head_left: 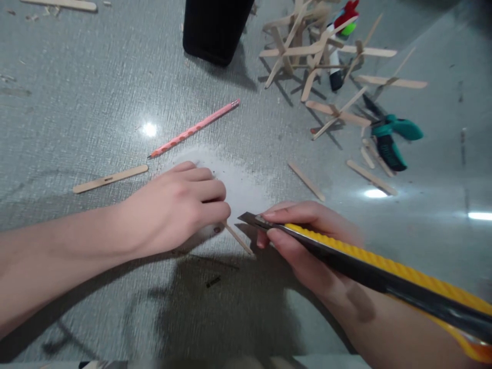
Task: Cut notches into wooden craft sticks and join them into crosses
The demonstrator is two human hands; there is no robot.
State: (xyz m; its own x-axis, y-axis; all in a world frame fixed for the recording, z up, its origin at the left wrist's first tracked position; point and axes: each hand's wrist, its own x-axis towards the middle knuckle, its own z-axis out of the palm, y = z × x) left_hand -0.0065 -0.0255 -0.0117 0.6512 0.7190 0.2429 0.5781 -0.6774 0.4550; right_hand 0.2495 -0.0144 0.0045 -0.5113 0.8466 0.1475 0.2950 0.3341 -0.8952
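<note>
Left hand: fingers curled and clamped on a stick, which lies mid-surface, toward the near edge. Right hand: closed around a cutter, its blade bare and just beside the stick; contact is not evident.

Progress: several crosses stand joined toward the far right corner. One marked stick, toward the left edge, bears a dark, slot-like mark at its middle. The held stick shows no cut on its visible part; the covered part cannot be inspected. It and the loose sticks to its right are unjoined. The remaining extent cannot be determined.

Surroundings: a pencil lies beyond the left hand. A black box stands toward the far edge; pliers lie near the crosses, toward the right edge. Obstruction: the left hand covers much of the stick, with its fingers near the blade.
</note>
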